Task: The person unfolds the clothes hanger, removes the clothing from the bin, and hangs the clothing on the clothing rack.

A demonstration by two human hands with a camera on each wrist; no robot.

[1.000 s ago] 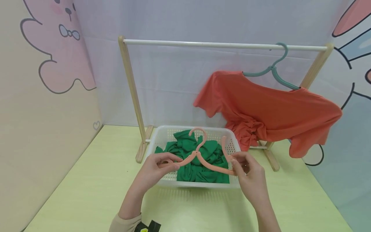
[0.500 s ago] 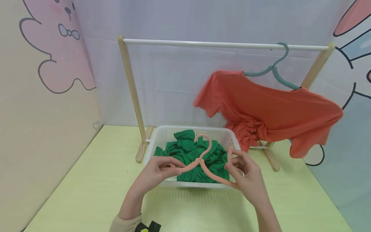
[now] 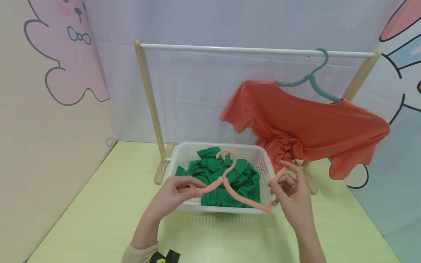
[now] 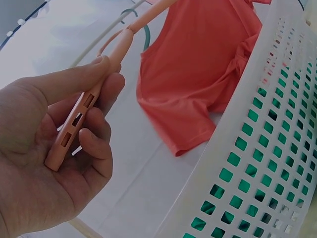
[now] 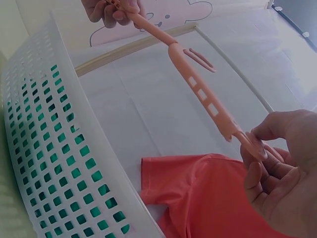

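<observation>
A peach plastic clothes hanger (image 3: 241, 198) is held up over the near side of the white basket (image 3: 227, 209), its hook upward. My left hand (image 3: 175, 193) grips one arm's end; in the left wrist view the thumb (image 4: 74, 79) presses on that slotted arm and the fingers curl round it. My right hand (image 3: 291, 193) pinches a hinged end piece (image 5: 253, 148) at the other arm's tip. That piece angles up and to the right of the arm in the head view. Crumpled green cloth (image 3: 213, 171) lies in the basket.
Behind the basket stands a wooden rack with a white rod (image 3: 230, 49). A teal hanger (image 3: 317, 86) on it carries a red short-sleeved shirt (image 3: 312, 128), whose lower part is bunched beside the basket. The tabletop (image 3: 108, 204) is pale yellow.
My right hand has moved right, swinging the hinged end piece outward from nearly upright to a rightward slant. The hanger dipped, then rose slightly; my left hand kept its grip.
</observation>
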